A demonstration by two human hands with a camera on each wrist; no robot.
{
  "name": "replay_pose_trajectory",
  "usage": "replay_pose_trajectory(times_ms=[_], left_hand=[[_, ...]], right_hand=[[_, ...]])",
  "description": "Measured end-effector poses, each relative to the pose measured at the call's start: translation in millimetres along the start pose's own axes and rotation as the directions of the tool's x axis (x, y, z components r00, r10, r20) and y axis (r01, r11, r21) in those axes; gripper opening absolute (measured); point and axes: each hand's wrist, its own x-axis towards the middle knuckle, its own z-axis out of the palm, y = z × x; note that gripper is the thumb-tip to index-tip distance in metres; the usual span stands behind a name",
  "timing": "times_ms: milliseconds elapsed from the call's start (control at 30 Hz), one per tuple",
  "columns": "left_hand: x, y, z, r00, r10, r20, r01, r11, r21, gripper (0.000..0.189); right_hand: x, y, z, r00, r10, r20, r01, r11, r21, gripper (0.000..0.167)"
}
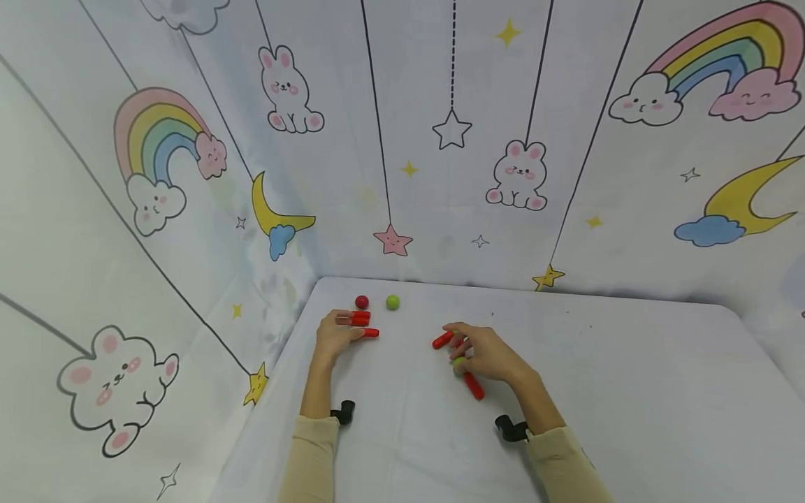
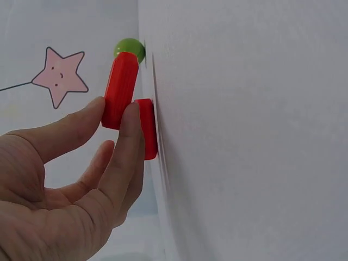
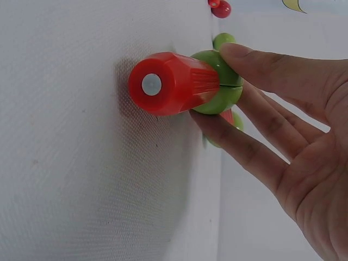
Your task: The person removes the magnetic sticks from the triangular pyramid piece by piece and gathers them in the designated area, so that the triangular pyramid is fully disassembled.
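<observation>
My left hand (image 1: 332, 338) pinches a red rod (image 2: 120, 89) between thumb and fingertips, tilted in the left wrist view. Behind its fingers, another red rod (image 2: 148, 129) lies on the white table. My right hand (image 1: 489, 355) pinches a green ball (image 3: 231, 77) between thumb and a finger. Joined to that ball is a red rod (image 3: 187, 81), whose near end shows a round silver disc. Just beyond the right hand lies a further red rod (image 1: 443, 339), its far end partly hidden by the fingers.
A red ball (image 1: 361, 302) and a loose green ball (image 1: 393, 302) sit near the table's back edge, beyond the left hand. Red rods (image 1: 360, 316) lie side by side there. The white table (image 1: 629, 391) meets a patterned cloth wall (image 1: 440, 209) behind.
</observation>
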Motion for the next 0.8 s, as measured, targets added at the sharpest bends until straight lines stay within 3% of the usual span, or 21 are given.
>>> replay_pose_trajectory(times_ms=[233,533,800], left_hand=[[2.8,-6.1,-3.2,0.997,-0.035,-0.063,0.039,0.997,0.065,0.049],[8.6,-9.6,-6.5,0.997,-0.005,-0.081,0.012,0.996,0.086,0.045],[9.9,-9.8,-7.4,0.997,0.026,-0.074,-0.019,0.996,0.083,0.048]], right_hand=[[-0.2,0.3,-0.3,1.0,0.012,0.001,-0.012,1.0,-0.004,0.074],[-2.0,0.2,2.2,0.999,0.034,0.011,-0.035,0.999,0.039,0.075],[-0.7,-2.8,2.0,0.999,0.032,-0.009,-0.032,0.999,-0.016,0.074]])
